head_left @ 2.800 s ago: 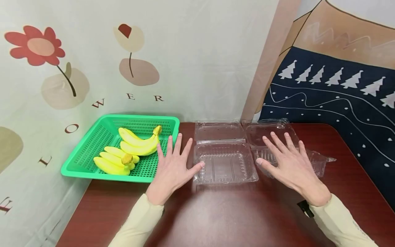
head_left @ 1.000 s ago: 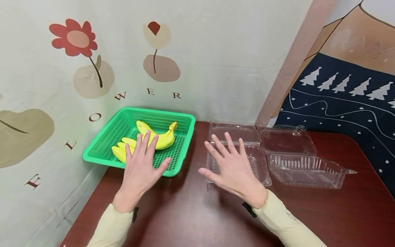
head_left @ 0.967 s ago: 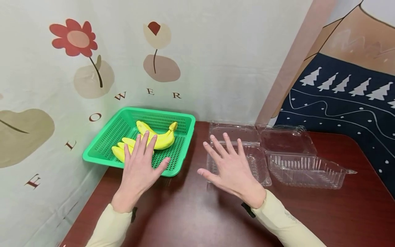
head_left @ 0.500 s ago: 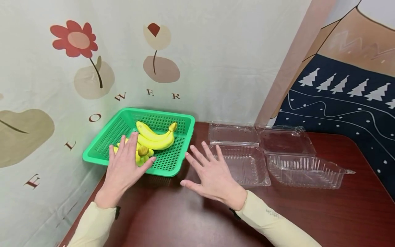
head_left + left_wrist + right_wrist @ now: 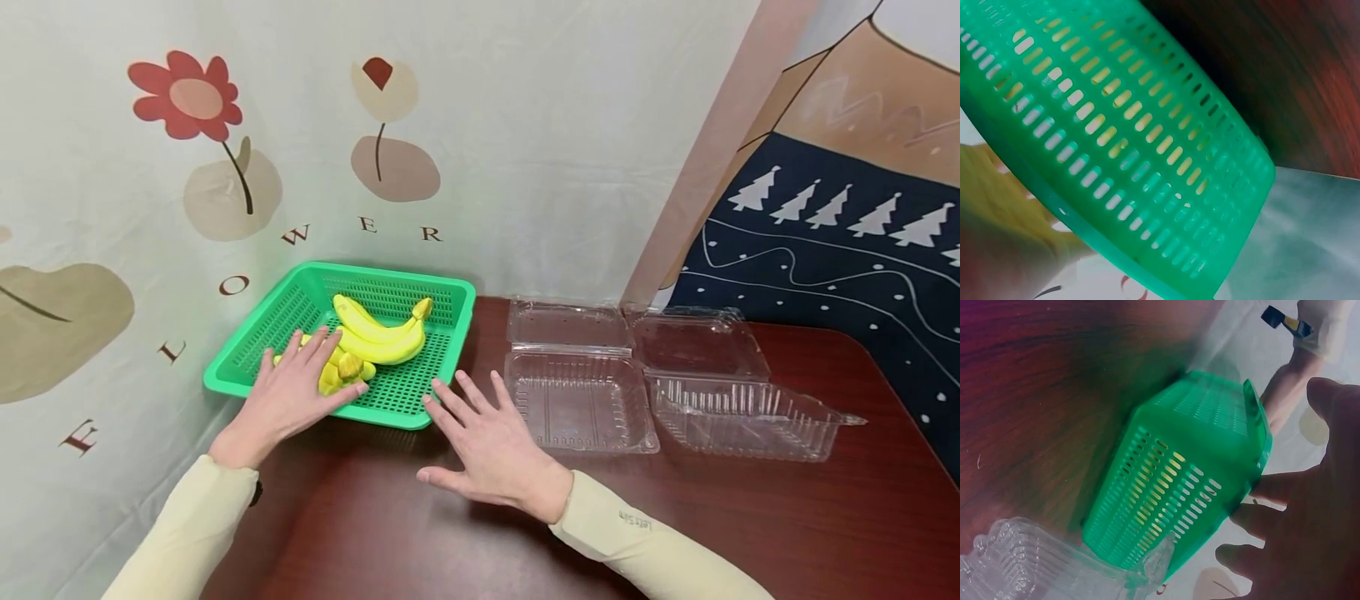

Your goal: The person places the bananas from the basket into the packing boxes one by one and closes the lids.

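A green slotted plastic basket stands at the left of the table with two bunches of bananas in it. The back bunch lies in full view, stem to the right. Over the front bunch reaches my left hand, fingers extended and hiding part of it; whether they touch I cannot tell. My right hand is spread beside the basket's front right corner, holding nothing. In the right wrist view its fingers point toward the basket rim. The left wrist view mostly shows the basket's wall.
Two clear plastic clamshell boxes stand with lids raised: the left box beside my right hand, the right box angled farther right. A dark red wooden table lies beneath. Printed curtains hang behind and at the left.
Both hands have shifted left; the left now reaches over the front bananas, and the right has moved from above the left box to beside the basket. The bananas and boxes have not moved.
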The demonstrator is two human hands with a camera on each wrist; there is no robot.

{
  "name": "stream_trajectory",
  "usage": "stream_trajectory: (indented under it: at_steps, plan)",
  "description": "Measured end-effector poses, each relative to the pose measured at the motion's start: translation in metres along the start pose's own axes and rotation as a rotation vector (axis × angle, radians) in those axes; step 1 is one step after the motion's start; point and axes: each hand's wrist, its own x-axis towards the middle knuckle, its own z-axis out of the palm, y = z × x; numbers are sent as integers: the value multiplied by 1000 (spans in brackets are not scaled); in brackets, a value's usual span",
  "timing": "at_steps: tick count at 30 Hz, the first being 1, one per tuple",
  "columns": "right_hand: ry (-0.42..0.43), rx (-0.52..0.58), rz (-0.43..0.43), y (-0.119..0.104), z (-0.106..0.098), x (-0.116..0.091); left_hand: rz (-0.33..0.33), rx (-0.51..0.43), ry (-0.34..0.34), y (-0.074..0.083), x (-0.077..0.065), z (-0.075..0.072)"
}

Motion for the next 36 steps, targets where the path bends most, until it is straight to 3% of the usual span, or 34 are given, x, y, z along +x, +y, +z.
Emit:
stream_trajectory:
  at_steps: [7,12,18,29,36]
  plan:
    - [-13,-1,-6,0,1,0,31,-108,-158,-15,19,-1]
    - [-21,1,0,0,2,-1,85,-184,-204,-23,26,-3]
    - [4,13,0,0,5,-3,97,-258,-271,-29,31,-5]
    - [23,2,-11,1,8,-2,183,-220,-251,-33,36,-3]
    - [30,-1,-13,2,9,-2,159,-286,-90,-39,30,-5]
